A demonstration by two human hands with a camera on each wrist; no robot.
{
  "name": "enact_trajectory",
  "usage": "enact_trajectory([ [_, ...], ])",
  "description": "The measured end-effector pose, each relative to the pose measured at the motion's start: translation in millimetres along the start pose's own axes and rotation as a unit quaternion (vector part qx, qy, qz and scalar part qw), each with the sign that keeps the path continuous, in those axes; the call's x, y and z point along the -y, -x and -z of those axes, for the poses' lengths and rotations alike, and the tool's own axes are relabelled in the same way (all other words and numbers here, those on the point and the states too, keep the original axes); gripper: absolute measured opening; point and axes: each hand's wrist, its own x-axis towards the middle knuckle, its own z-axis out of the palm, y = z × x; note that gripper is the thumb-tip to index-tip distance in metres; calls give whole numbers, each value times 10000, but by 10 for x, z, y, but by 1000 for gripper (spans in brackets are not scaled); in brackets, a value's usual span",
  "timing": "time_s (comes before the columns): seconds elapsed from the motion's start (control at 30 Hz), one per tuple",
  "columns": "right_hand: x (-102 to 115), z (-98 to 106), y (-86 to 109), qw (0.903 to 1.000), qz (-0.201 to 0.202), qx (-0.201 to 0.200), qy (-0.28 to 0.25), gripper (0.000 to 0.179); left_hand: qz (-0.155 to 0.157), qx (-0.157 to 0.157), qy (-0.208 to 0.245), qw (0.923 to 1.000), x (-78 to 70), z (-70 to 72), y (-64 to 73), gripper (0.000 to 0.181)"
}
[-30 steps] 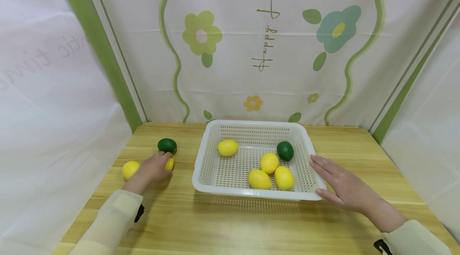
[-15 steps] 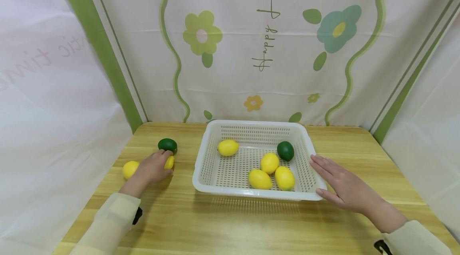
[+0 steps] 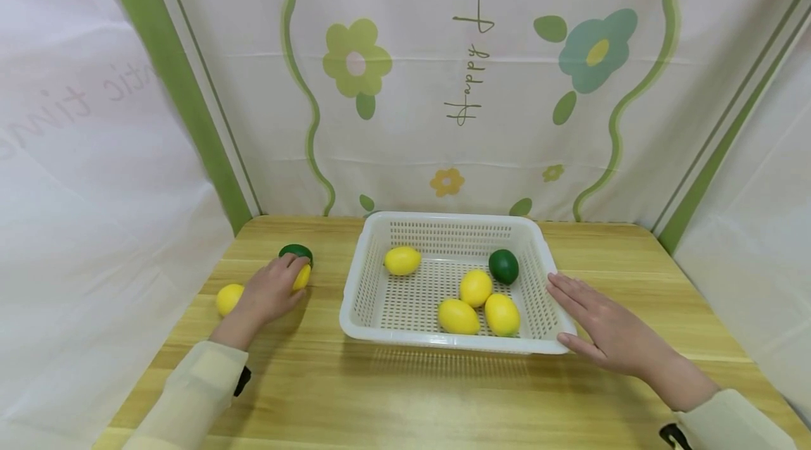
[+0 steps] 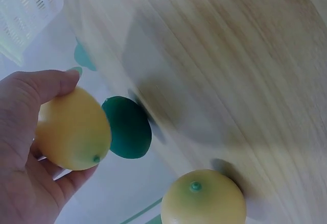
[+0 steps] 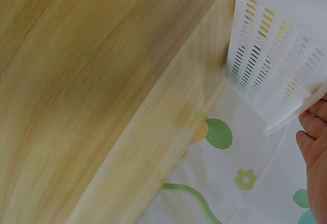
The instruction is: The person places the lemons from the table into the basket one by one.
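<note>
My left hand [image 3: 274,289] grips a yellow lemon [image 4: 74,130], thumb on one side and fingers curled round the other. Just beyond it lies a dark green fruit, lemon-shaped [image 4: 127,128], partly covered by the hand in the head view. A second yellow lemon [image 3: 229,300] rests on the table beside the left wrist. My right hand [image 3: 608,329] lies with straight fingers against the right rim of a white plastic basket [image 3: 443,341]. Inside the basket are several yellow lemons [image 3: 476,288] and one dark green fruit [image 3: 503,267].
The wooden table [image 3: 431,401] carries the basket at its middle and the loose fruit at its left. A white cloth with printed flowers [image 3: 405,119] hangs behind the table's far edge and along both sides.
My left hand has risen slightly with the lemon, which now overlaps more of the green fruit in the head view. The right hand and the basket have stayed in place.
</note>
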Motion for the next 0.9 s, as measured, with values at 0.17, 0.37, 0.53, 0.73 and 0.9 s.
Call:
enact_trajectory([
  [0.17,-8,0,7,10000,11,-5,2,71,-341,-400,-171,9985,-9,13,-45,61],
  [0.37,-7,1,8,10000,8,11,27,72,-633,-781,-480,9938,-24,37,-86,59],
  [0.53,-4,-3,5,10000,15,-8,50,72,-1059,-1340,-813,9820,-13,32,-136,56],
  [0.73,0,1,1,10000,-6,-13,66,72,-1584,-1849,-1062,9641,3,54,-203,52],
  [0.9,2,3,0,10000,-13,13,66,72,-1786,-2039,-1289,9539,6,98,-241,48],
])
